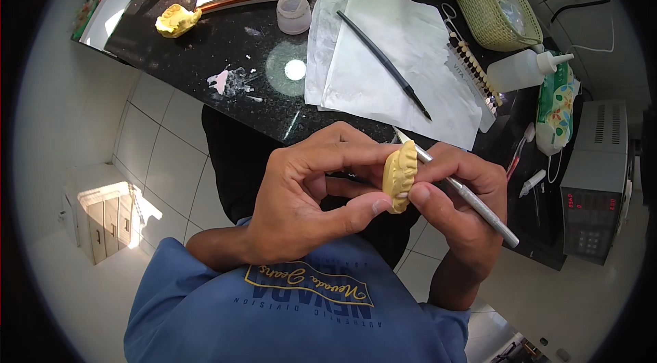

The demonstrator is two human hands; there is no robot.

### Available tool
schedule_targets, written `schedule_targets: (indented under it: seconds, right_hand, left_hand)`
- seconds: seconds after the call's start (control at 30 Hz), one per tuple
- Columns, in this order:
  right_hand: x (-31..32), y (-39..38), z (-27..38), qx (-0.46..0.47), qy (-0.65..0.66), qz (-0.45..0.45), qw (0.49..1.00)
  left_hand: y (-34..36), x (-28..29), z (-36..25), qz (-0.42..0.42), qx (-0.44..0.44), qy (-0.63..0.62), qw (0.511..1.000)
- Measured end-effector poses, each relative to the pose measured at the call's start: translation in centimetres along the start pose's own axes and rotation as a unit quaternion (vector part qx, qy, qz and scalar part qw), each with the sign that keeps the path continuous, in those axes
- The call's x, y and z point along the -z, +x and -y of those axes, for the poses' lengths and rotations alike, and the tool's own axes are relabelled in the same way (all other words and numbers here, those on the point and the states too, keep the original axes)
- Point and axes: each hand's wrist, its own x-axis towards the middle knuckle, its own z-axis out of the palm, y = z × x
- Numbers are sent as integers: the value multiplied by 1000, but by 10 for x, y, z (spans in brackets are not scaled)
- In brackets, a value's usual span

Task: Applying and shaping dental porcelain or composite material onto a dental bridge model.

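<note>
Between the thumb and fingers of my left hand [301, 195] is a yellow plaster dental cast [397, 177], turned on edge with its row of teeth toward the right. My right hand [472, 195] holds a silver craft knife [484, 214] slantwise, its pointed blade up past the cast and its handle end down to the right. The right thumb and forefinger also press at the toothed side of the cast. A small white piece [403, 195] shows there beside the thumb tip; whether it is fixed to the cast I cannot tell.
The black worktop [274, 117] carries white paper sheets [383, 82] with a dark slim tool [387, 65]. A tooth shade guide [472, 72], a white squeeze bottle [523, 69] and woven baskets [489, 7] stand right. Another yellow cast [176, 21] and a small cup [294, 15] sit left.
</note>
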Motion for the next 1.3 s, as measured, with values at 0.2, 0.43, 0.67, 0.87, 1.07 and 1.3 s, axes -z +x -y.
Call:
schedule_targets:
  seconds: [0.2,0.43,0.67,0.87,1.07,1.3]
  right_hand:
    - [-2,-1,0,1,-3,-16,1000]
    - [-1,-1,1,-24,7,-22,999]
    - [1,0,0,-15,2,-9,1000]
    - [2,-1,2,-29,-9,-9,999]
    - [0,-1,2,-19,-24,-25,999]
    - [-1,0,-3,-17,-22,-30,999]
  left_hand:
    - [1,1,2,0,-13,5,1000]
    - [3,3,2,9,10,-11,1000]
    - [5,3,4,8,35,-35,999]
    - [5,2,5,4,40,-32,999]
    - [7,2,5,10,26,-27,999]
    - [7,4,5,5,28,-13,1000]
